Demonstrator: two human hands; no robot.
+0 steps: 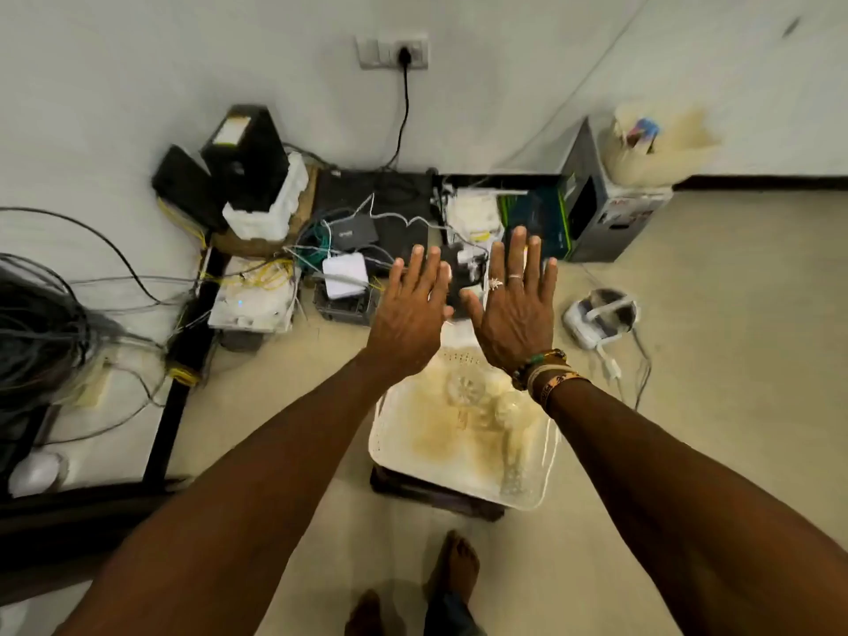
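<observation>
Head view caught my 2 arms stretched forward above the floor (pixel 716 369), backs of the hands toward the camera. My left grip (pixel 408 314) was open, its fingers straight and close together, holding nothing. My right grip (pixel 509 309) was open too, fingers straight and slightly spread, also holding nothing; it sat just beside the left, the thumbs near each other but apart. 2 rings (pixel 496 283) showed on its fingers and a stack of bracelets (pixel 546 374) circled that wrist. The white basket (pixel 383 433), with a perforated rim, lay below my wrists and between my forearms, resting on a dark stool (pixel 431 498); its pale contents were too blurred to name. Beyond my fingertips a tangle of cables and small boxes crowded the foot of the wall, among them a white box (pixel 345 275). A black cable (pixel 404 112) ran up to a wall socket (pixel 404 50). A grey carton (pixel 610 213) stood to the right, and a white device (pixel 596 319) lay on the floor near my right grip. My bare foot (pixel 452 566) showed at the bottom.
</observation>
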